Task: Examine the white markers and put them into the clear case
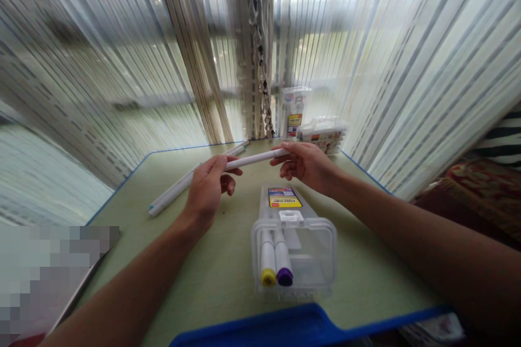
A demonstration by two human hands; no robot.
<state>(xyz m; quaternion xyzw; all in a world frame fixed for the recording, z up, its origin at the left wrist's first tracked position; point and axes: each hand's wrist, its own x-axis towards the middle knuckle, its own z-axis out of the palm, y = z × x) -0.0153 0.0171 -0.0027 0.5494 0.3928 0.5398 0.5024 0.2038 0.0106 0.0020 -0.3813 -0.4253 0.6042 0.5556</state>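
Note:
Both hands hold one white marker (pixel 254 159) level above the green table (pixel 211 276). My left hand (pixel 207 190) pinches its left end, and my right hand (pixel 307 165) grips its right end with curled fingers. Below the hands a clear plastic marker case (pixel 313 255) lies open toward me, with two markers inside: a yellow-capped marker (pixel 267 260) and a purple-capped marker (pixel 283 260). Further white markers (pixel 175 192) lie in a row on the table at the left, running toward the window.
Two more clear marker boxes stand at the back: an upright box (pixel 293 111) and a box lying flat (pixel 321 133). White striped curtains (pixel 407 65) hang behind and to both sides. A blue plastic edge (pixel 285 328) crosses the bottom. A striped cushion (pixel 499 138) sits at the right.

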